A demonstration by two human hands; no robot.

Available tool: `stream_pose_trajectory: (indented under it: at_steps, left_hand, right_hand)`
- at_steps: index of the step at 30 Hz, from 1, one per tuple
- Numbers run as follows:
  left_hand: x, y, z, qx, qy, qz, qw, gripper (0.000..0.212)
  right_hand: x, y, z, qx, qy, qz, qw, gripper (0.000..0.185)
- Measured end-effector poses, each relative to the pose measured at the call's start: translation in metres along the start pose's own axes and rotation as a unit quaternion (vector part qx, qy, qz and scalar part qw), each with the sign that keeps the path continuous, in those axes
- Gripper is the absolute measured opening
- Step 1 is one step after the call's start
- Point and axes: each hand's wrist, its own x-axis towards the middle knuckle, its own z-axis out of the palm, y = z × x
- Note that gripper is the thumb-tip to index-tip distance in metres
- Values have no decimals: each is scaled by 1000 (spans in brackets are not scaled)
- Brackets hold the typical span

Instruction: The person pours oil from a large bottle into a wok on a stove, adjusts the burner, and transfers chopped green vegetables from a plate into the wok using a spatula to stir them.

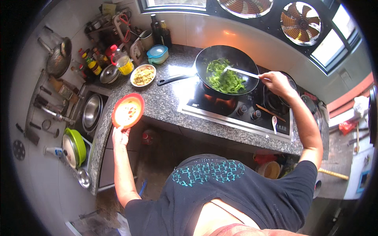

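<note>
My left hand grips the near rim of an orange plate with a pale inside, held by the corner of the counter. In my right hand is the handle of a metal spatula, whose blade is among chopped leafy greens in a black wok. The wok sits on the left burner of a black cooktop, and its handle points left. A bowl of yellowish food stands on the counter between the plate and the wok handle.
A lidded blue container, an oil bottle and sauce bottles line the back left. Metal bowls lie in the sink, near a green basin. Chopsticks and a white spoon rest on the cooktop. The right burner is beneath my right arm.
</note>
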Motion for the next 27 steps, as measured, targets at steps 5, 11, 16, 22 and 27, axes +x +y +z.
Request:
stream_pose_trajectory:
  at_steps: [5,11,16,22,27]
  left_hand:
    - [72,6,-35,-49,-34,-7,998,40]
    - [131,4,-3,-78,31,21,996,49]
    - [156,4,-16,-82,43,40,995,51]
    - [171,0,8,0,147,-11,989,44]
    - [161,-6,-12,74,170,-29,982,55]
  right_hand:
    - [-23,-31,-38,-102,-34,32,994,16]
    - [-5,-40,38,-22,13,164,986,23]
    - [4,-86,39,-16,8,150,989,22]
    - [-28,-79,-28,-84,-27,104,991,19]
    - [8,-73,-3,-87,-62,185,977,21]
